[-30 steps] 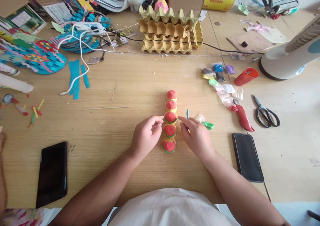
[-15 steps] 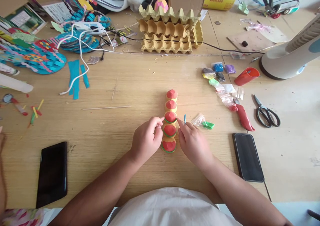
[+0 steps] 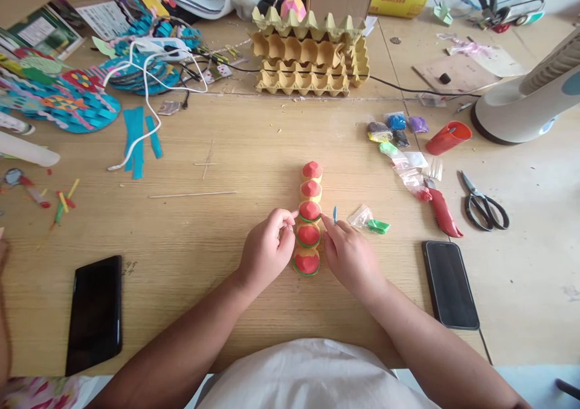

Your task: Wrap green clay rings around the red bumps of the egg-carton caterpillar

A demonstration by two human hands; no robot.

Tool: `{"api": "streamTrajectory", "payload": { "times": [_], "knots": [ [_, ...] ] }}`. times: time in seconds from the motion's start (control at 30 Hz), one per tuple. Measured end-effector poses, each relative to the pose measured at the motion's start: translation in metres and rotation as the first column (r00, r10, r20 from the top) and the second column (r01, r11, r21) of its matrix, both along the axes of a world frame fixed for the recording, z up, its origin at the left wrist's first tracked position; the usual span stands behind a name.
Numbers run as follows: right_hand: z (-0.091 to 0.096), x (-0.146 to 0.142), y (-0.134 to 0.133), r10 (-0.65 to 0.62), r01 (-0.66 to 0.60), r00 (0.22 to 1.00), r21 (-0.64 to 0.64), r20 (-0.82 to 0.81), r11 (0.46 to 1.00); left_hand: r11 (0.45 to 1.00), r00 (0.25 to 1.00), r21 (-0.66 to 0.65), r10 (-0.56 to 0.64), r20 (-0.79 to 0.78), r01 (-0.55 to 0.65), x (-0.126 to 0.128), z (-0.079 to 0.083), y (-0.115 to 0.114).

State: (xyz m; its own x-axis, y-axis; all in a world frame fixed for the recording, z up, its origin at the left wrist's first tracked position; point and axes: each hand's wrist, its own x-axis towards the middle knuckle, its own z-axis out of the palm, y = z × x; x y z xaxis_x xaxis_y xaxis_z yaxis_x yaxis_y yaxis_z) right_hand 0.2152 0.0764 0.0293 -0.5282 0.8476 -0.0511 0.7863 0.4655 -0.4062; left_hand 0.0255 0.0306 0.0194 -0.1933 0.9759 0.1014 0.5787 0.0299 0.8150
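Observation:
A strip of egg-carton cups (image 3: 310, 189), topped with red clay, stands in a row in front of me. Thin green clay edging (image 3: 307, 273) runs around the rims of the nearer three. At the middle cup's left rim, the fingertip of my left hand (image 3: 268, 249) touches, its other fingers curled in. My right hand (image 3: 353, 257) is closed, with a small blue clay tool (image 3: 335, 214) poking up between its fingers. Its index fingertip meets the same cup's right rim. Right of that hand lies green clay (image 3: 377, 226) with a clear plastic bag (image 3: 360, 215).
Two phones (image 3: 94, 315) (image 3: 451, 284) flank my arms. Scissors (image 3: 486, 202), a red-handled cutter (image 3: 443, 211), a red cup (image 3: 448, 138) and clay packets (image 3: 396, 121) lie right. Egg cartons (image 3: 302, 81) are stacked behind. Thin sticks (image 3: 193, 194) lie left. Another person's arm shows far left.

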Motion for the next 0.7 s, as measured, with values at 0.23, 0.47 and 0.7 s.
{"api": "streamTrajectory", "payload": {
  "times": [0.23, 0.47, 0.7],
  "knots": [
    [-0.001, 0.007, 0.011, -0.104, 0.098, 0.990, -0.065, -0.097, 0.993, 0.995, 0.987, -0.076, 0.071, 0.141, -0.060, -0.007, 0.000, 0.005],
    [-0.006, 0.001, 0.025, -0.131, 0.113, 0.984, -0.145, -0.124, 0.983, 0.994, 0.990, -0.105, 0.041, 0.137, -0.026, -0.007, -0.006, 0.009],
    [-0.006, -0.001, 0.031, -0.226, 0.153, 0.940, -0.273, -0.258, 0.950, 0.987, 0.921, -0.159, 0.073, 0.384, -0.011, -0.005, -0.007, 0.011]
  ]
}}
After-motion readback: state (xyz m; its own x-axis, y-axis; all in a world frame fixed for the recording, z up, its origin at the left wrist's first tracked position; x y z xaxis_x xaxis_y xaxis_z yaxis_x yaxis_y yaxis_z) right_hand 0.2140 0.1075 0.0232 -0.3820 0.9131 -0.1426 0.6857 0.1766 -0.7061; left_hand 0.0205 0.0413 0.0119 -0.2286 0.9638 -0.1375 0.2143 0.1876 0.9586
